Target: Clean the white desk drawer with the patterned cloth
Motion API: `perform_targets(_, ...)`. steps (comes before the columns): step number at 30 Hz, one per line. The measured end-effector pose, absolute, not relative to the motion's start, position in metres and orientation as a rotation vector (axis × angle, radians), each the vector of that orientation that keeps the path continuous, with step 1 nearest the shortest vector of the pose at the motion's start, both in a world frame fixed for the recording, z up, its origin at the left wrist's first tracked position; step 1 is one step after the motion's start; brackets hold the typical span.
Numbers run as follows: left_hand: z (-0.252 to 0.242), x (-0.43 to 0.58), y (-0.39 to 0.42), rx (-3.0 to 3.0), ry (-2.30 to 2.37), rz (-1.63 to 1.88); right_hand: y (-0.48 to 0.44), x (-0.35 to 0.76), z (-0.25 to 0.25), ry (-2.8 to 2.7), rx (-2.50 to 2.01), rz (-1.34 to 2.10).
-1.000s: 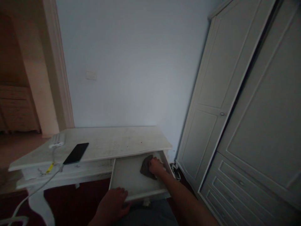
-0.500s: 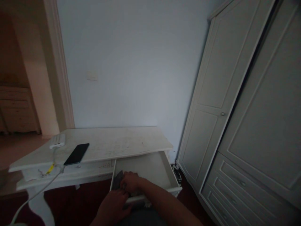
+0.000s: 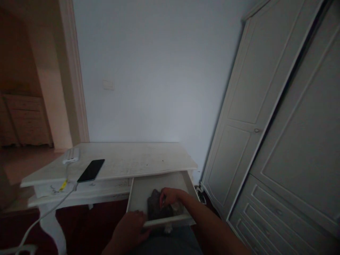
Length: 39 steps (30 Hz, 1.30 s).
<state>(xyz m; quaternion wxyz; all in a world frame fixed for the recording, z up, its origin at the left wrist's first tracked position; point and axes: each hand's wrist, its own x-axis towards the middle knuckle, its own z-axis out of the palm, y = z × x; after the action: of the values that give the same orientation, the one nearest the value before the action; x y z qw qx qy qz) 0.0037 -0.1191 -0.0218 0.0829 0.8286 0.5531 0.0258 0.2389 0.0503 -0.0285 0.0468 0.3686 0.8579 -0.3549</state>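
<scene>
A white drawer [image 3: 140, 193] is pulled out from the desk towards me. At its front left corner, my left hand [image 3: 134, 225] is closed over the edge. Inside the drawer lies a crumpled dark grey cloth [image 3: 154, 203], whose exact kind is hard to make out in the dim light. My right hand [image 3: 168, 196] reaches in from the right, fingers curled and pinching the cloth's upper right part. Something pale, partly hidden under my right wrist, lies beside the cloth.
On the white desk [image 3: 132, 156] lie a black phone [image 3: 91, 170] and a white power adapter [image 3: 71, 156] with a white cable [image 3: 50, 211]. A white wardrobe [image 3: 239, 141] stands close on the right. Shoes [image 3: 200, 194] sit on the floor between desk and wardrobe.
The grey cloth has moved from the drawer's left side to its middle with my right hand. My left hand has come away from the right one to the drawer's front corner.
</scene>
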Motion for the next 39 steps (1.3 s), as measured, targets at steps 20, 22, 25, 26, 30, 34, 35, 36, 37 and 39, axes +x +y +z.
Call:
perform_targets(20, -0.021, 0.003, -0.119, 2.484, 1.668, 0.022, 0.037, 0.229, -0.021, 2.562, 2.125, -0.203)
perform_targets(22, -0.022, 0.003, -0.119, 2.478, 1.663, 0.014, 0.036, 0.212, -0.021, 2.647, 1.994, -0.256)
perform_targets(25, -0.022, 0.003, -0.118, 2.472, 1.646, 0.015, 0.031, 0.178, -0.027, 2.807, 1.671, -0.368)
perform_targets(26, -0.022, 0.002, -0.118, 2.471, 1.644, 0.026, 0.028, 0.167, -0.03, 2.86, 1.527, -0.402)
perform_targets(30, -0.02, 0.001, -0.118, 2.477, 1.624, 0.073, 0.019, 0.153, -0.045, 3.006, 0.942, -0.536)
perform_targets(34, -0.019, 0.001, -0.119, 2.483, 1.618, 0.077, 0.019, 0.197, -0.044, 2.962, 0.705, -0.838)
perform_targets(35, -0.019, 0.001, -0.119, 2.48, 1.627, 0.073, 0.02, 0.212, -0.041, 2.93, 0.729, -0.884)
perform_targets(36, -0.018, 0.002, -0.119, 2.478, 1.639, 0.067, 0.022, 0.227, -0.038, 2.889, 0.776, -0.905)
perform_targets(37, -0.017, 0.003, -0.12, 2.477, 1.644, 0.063, 0.025, 0.243, -0.034, 2.855, 0.804, -0.919)
perform_targets(39, -0.015, 0.004, -0.119, 2.475, 1.648, 0.057, 0.032, 0.272, -0.025, 2.79, 0.872, -0.909)
